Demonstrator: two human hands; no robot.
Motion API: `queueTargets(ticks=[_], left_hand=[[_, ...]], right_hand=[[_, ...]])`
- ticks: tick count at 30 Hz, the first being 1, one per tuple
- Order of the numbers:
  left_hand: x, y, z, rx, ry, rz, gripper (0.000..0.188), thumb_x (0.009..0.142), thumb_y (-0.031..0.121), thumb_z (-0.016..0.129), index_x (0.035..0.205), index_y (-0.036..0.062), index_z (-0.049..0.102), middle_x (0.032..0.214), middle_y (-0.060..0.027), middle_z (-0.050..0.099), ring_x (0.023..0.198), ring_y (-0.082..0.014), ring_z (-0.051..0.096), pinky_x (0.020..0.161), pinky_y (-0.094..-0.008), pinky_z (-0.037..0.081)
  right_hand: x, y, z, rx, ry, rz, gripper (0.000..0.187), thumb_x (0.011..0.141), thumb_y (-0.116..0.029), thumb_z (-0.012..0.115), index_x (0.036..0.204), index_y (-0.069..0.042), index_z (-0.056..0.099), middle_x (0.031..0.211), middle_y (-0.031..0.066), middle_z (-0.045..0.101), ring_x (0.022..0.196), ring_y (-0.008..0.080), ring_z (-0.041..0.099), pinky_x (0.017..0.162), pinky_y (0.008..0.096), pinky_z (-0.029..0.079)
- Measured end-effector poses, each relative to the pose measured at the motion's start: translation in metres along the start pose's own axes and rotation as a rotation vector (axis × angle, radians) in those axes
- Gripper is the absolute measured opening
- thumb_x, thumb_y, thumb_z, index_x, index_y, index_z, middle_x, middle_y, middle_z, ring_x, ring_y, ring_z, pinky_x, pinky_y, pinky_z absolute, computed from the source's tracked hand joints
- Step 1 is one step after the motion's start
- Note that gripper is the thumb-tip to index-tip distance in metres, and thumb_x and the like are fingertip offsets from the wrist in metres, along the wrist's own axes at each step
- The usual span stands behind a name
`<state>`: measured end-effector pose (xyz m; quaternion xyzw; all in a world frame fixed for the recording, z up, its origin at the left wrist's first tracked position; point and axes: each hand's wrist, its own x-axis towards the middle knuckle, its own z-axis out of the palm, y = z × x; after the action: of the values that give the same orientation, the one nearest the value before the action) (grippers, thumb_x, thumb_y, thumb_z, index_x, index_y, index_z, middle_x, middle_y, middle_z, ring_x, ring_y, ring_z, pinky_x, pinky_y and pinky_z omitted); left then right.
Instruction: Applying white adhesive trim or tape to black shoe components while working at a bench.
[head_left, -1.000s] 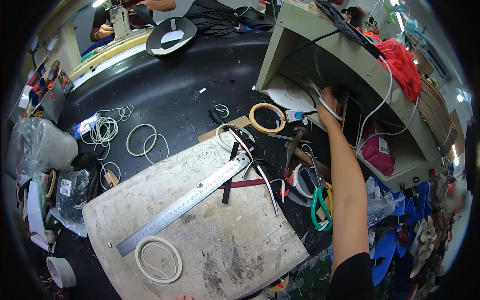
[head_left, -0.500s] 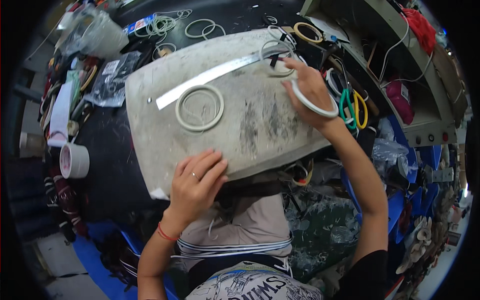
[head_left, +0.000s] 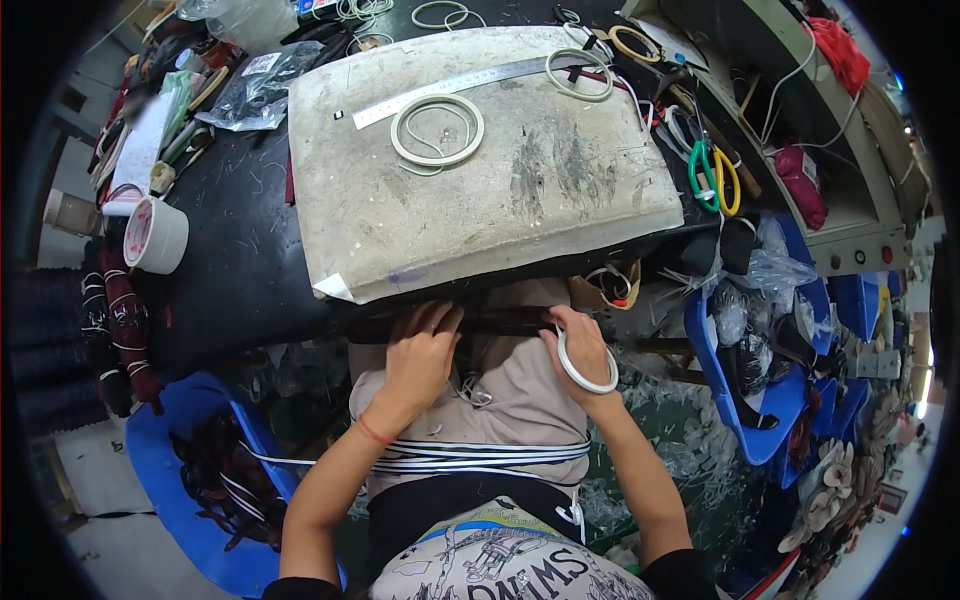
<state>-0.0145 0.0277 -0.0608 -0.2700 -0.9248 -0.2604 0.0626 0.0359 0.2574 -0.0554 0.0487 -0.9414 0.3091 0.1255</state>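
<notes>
Both my hands are low, between the board's front edge and my lap. My left hand (head_left: 420, 352) bends its fingers over a long dark brown strip (head_left: 500, 321); the fingertips are partly hidden. At the strip's right end my right hand (head_left: 582, 345) pinches it between thumb and fingers. A white ring (head_left: 582, 372) hangs around my right hand. What the strip is made of cannot be made out. Above lies a worn, pale board (head_left: 480, 215), bearing a steel ruler (head_left: 455, 90), a cream ring-shaped coil (head_left: 470, 150) and a second, smaller coil (head_left: 605, 92).
White tape (head_left: 160, 236) sits on the black table (head_left: 225, 200) at left. Scissors with green handles (head_left: 694, 178) and yellow handles (head_left: 735, 190) lie right of the board. Blue bins (head_left: 150, 450) flank me, the left one holding dark straps. A grey shelf (head_left: 850, 215) rises at right.
My right hand has come down from the board's far right to my lap, the ring still around it. My left hand has left the board's front edge for the dark strip. The view has shifted.
</notes>
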Motion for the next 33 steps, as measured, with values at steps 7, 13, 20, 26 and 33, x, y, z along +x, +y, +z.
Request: queueTargets(ticks=[7, 13, 20, 26, 33], left_hand=[[0.005, 0.004, 0.005, 0.008, -0.204, -0.126, 0.032, 0.083, 0.013, 0.059, 0.115, 0.0082, 0.060, 0.107, -0.0139, 0.064, 0.095, -0.0291, 0.062, 0.082, -0.0385, 0.049], [0.019, 0.020, 0.004, -0.163, -0.116, 0.051, 0.035, 0.087, 0.019, 0.059, 0.120, 0.0071, 0.056, 0.099, -0.0154, 0.064, 0.081, -0.0297, 0.063, 0.066, -0.0354, 0.052], [0.034, 0.025, -0.072, -0.585, -0.337, 0.033, 0.014, 0.087, 0.011, 0.060, 0.096, 0.0013, 0.063, 0.080, -0.0135, 0.060, 0.068, -0.0287, 0.060, 0.061, -0.0344, 0.047], [-0.012, -0.061, -0.182, -0.409, -0.452, -0.351, 0.009, 0.081, 0.006, 0.061, 0.078, -0.0021, 0.064, 0.064, -0.0075, 0.057, 0.057, -0.0134, 0.053, 0.052, -0.0267, 0.038], [0.010, -0.006, -0.170, -0.494, -0.427, -0.298, 0.013, 0.076, 0.008, 0.064, 0.069, -0.0023, 0.060, 0.057, -0.0040, 0.056, 0.052, -0.0090, 0.051, 0.050, -0.0234, 0.038]], right_hand=[[0.015, -0.006, 0.000, -0.128, -0.092, -0.062, 0.032, 0.075, 0.000, 0.065, 0.104, -0.002, 0.051, 0.086, 0.0140, 0.059, 0.081, 0.0320, 0.054, 0.074, 0.0392, 0.043], [0.022, 0.008, 0.000, -0.049, -0.146, -0.005, 0.029, 0.074, -0.002, 0.066, 0.100, -0.002, 0.053, 0.086, 0.0149, 0.059, 0.081, 0.0330, 0.053, 0.074, 0.0394, 0.041], [0.024, -0.050, -0.054, 0.758, -0.181, 0.335, 0.022, 0.085, 0.000, 0.060, 0.105, -0.002, 0.052, 0.084, 0.0020, 0.058, 0.073, 0.0057, 0.054, 0.065, 0.0199, 0.044], [0.002, 0.006, -0.108, 0.382, 0.005, 0.412, 0.017, 0.080, -0.004, 0.058, 0.097, -0.002, 0.057, 0.076, 0.0067, 0.062, 0.066, 0.0105, 0.058, 0.060, 0.0247, 0.046], [-0.018, 0.045, -0.117, -0.495, 0.299, 0.196, 0.027, 0.076, -0.009, 0.061, 0.102, -0.001, 0.060, 0.087, 0.0164, 0.061, 0.080, 0.0336, 0.059, 0.077, 0.0435, 0.046]])
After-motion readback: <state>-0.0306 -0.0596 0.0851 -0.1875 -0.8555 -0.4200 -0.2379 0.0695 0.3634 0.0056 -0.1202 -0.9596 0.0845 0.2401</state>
